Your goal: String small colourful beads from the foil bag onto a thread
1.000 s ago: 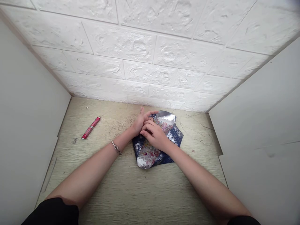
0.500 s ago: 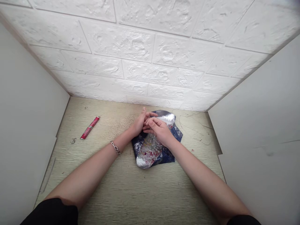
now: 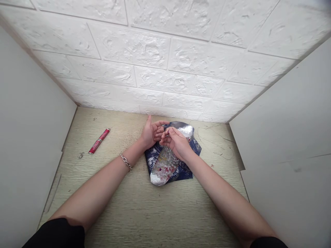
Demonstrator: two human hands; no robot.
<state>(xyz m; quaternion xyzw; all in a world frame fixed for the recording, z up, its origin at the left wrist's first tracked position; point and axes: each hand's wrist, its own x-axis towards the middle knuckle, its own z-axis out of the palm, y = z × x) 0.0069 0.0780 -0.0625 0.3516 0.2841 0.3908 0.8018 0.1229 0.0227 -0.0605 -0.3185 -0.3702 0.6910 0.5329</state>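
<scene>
A dark blue patterned foil bag [image 3: 181,175] lies on the table, opened out to its silver inside. Many small beads [image 3: 165,163], clear, pink, red and yellow, sit on the foil. Over its far left part is my left hand [image 3: 152,133], palm turned inward, thumb up and fingers apart. My right hand [image 3: 177,141] hovers above the beads, thumb and forefinger pinched together. What lies in that pinch is too small to make out. The fingers of both hands are close to each other.
A red stick-shaped item [image 3: 99,141] with a silver band lies on the left of the table [image 3: 144,210]. Near it are small metal pieces [image 3: 81,155]. Loose threads [image 3: 219,137] trail at the right. A white brick-pattern wall [image 3: 165,51] and side panels close in the space.
My left hand has shifted left, away from the right hand, and its fingers have opened more. My right hand has turned slightly and stays over the beads.
</scene>
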